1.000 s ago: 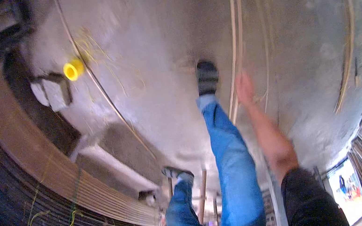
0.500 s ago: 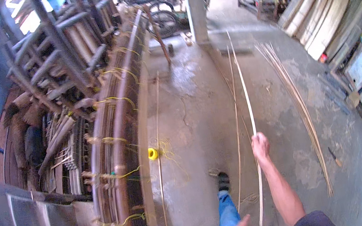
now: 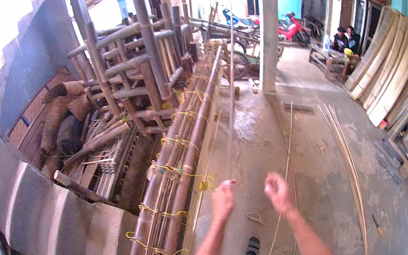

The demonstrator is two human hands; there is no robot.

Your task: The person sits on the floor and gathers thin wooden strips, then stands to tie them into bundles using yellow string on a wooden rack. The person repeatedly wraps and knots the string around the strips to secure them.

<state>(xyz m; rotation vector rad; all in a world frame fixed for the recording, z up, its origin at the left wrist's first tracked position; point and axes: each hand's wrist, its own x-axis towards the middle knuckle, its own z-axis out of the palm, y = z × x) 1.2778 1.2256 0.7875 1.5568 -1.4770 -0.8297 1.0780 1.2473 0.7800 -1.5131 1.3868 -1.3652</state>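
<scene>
My left hand [image 3: 223, 198] is closed in front of me, held over the floor beside the bamboo bundle. From its fingertips a long thin bamboo strip [image 3: 232, 99] rises forward, blurred by motion. My right hand [image 3: 277, 190] is raised level with it, a short way to the right. Its fingers are curled, and what they hold, if anything, cannot be made out. Below and beside that hand, a thin strip [image 3: 287, 165] lies lengthwise on the concrete floor.
Along the left lies a long bundle of bamboo poles [image 3: 189, 170] tied with yellow cord. Bamboo frames [image 3: 136, 69] are stacked behind it. On the right floor are several loose strips [image 3: 346, 158] and a knife [image 3: 378, 225]. A concrete pillar [image 3: 269, 26] stands ahead; two people [image 3: 345, 41] sit farther back.
The strip was in my right hand, trailing toward me; now it rises from my left hand. My left hand has come up and forward. The view has turned left.
</scene>
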